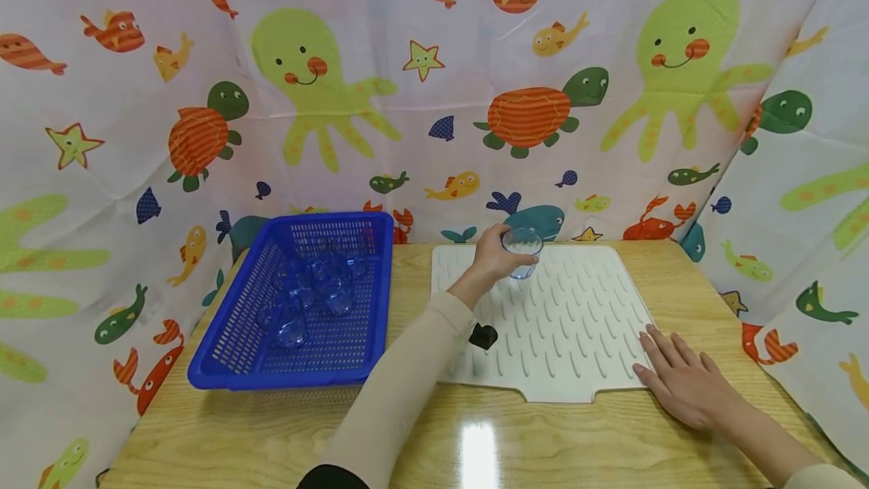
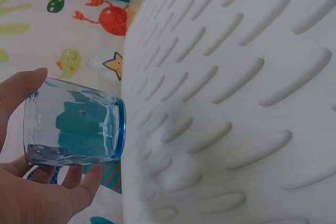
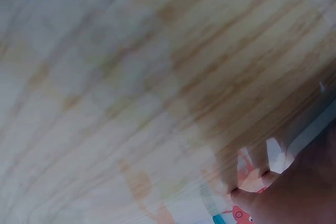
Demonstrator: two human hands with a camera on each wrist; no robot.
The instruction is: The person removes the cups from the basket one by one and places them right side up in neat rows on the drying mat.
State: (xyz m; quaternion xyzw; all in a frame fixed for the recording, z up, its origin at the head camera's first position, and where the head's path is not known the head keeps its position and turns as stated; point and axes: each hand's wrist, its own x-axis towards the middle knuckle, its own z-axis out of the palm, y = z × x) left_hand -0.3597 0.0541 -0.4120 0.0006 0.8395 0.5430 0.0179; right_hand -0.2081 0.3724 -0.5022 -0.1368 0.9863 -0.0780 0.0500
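My left hand [image 1: 493, 255] grips a clear drinking glass [image 1: 524, 249], thumb on one side and fingers on the other. It holds the glass close over the back part of a white ridged draining mat [image 1: 563, 330]. In the left wrist view, the bluish base of the glass [image 2: 79, 124] faces the mat's surface. My right hand [image 1: 686, 383] lies with fingers spread at the mat's right front edge, holding nothing. The right wrist view shows mostly wood grain, with part of the right hand [image 3: 299, 192] in the lower right corner.
Left of the mat stands a blue plastic basket [image 1: 292, 382] containing several clear glasses [image 1: 288, 323]. Basket and mat are on a wooden table [image 1: 407, 436]. A curtain [image 1: 421, 134] printed with sea animals hangs directly behind the table and along both sides.
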